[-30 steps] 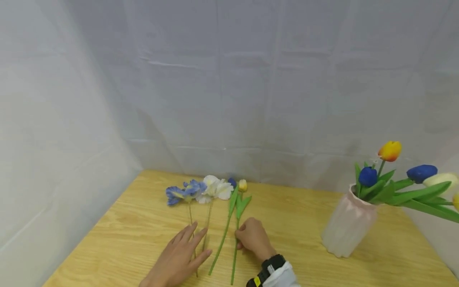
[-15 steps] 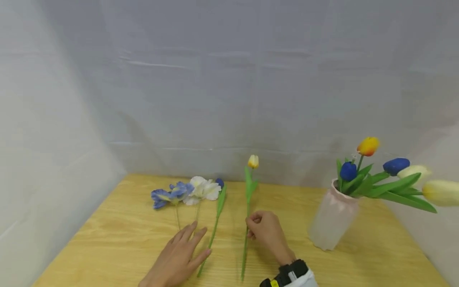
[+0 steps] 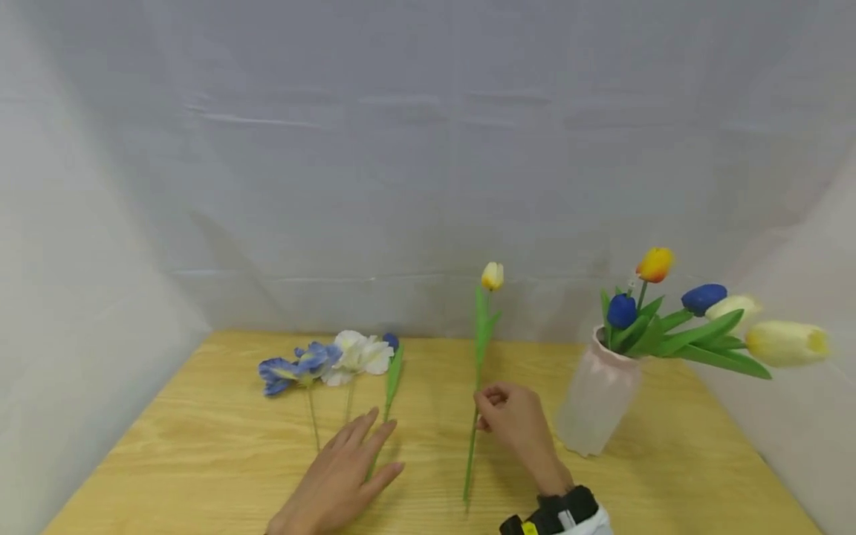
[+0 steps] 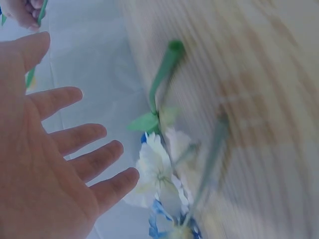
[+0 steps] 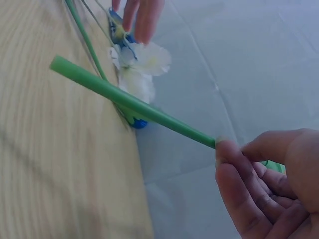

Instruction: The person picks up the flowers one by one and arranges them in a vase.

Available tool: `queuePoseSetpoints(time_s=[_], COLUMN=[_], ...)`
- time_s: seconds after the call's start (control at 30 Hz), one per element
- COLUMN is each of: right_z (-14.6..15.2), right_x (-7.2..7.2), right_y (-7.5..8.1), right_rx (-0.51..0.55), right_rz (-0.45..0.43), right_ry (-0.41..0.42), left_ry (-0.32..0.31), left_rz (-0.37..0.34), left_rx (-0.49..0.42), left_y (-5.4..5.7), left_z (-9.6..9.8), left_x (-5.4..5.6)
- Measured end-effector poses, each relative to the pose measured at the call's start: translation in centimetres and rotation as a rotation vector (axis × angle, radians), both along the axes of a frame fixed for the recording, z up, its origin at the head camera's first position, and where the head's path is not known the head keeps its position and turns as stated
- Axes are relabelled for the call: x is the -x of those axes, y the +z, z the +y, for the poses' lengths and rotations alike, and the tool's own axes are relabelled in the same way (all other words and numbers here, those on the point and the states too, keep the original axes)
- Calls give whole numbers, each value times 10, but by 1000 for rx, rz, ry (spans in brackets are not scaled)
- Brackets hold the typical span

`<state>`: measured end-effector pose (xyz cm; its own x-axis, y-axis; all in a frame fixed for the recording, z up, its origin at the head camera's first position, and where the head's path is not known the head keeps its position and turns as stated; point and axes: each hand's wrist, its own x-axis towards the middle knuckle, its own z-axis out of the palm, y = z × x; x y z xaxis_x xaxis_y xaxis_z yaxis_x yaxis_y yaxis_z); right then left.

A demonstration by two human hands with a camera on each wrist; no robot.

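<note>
Right hand: the right hand [image 3: 515, 420] pinches the pale tulip [image 3: 493, 276] partway along its green stem, thumb against fingertips, the remaining fingers curled in.
Pale tulip: held nearly upright between the left hand [image 3: 341, 468] and the vase [image 3: 597, 401], its white-and-yellow head uppermost, leaves just below, the stem's cut end pointing down toward the table [image 3: 221, 438] (from where I stand, I cannot tell whether that end touches the wood).
Left hand: spread wide, fingers apart and fairly straight, holding nothing; seen from the head, it covers the lower stems of the lying flowers, though contact with the wood cannot be made out.
Lying flowers: side by side near the far edge, from left to right, the blue ruffled flower [image 3: 297, 368], the white ruffled flower [image 3: 357, 355] and the lying blue tulip [image 3: 391, 342]; the ruffled heads meet.
Vase: pale and ribbed, with a pinkish scalloped rim, standing on the table just beyond the right hand.
Vase contents: the orange-yellow tulip [image 3: 655, 264] rises highest; two blue tulips [image 3: 622, 311] and two cream tulips [image 3: 788, 344] sit among green leaves, the cream pair leaning far out to the right.
Right wrist: a black band [image 3: 558, 513] beside a white cuff [image 3: 594, 524].
Backdrop: a creased pale sheet [image 3: 401, 186] behind the table.
</note>
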<state>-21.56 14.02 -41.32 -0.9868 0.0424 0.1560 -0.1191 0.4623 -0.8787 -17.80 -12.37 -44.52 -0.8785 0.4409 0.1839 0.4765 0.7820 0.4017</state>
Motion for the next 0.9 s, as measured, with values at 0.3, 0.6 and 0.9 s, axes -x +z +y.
queuePoseSetpoints(time_s=[0.3, 0.6, 0.9], right_z=[29, 61, 85], right_x=[-15, -28, -35], right_y=[31, 77, 120], right_rx=[-94, -269, -288], right_rz=[201, 569, 702], right_ry=[-159, -310, -391], left_ry=[-53, -110, -179], left_rz=[35, 81, 85], left_rx=[-3, 2, -6], left_y=[-2, -2, 6], left_z=[16, 34, 51], left_x=[4, 9, 18])
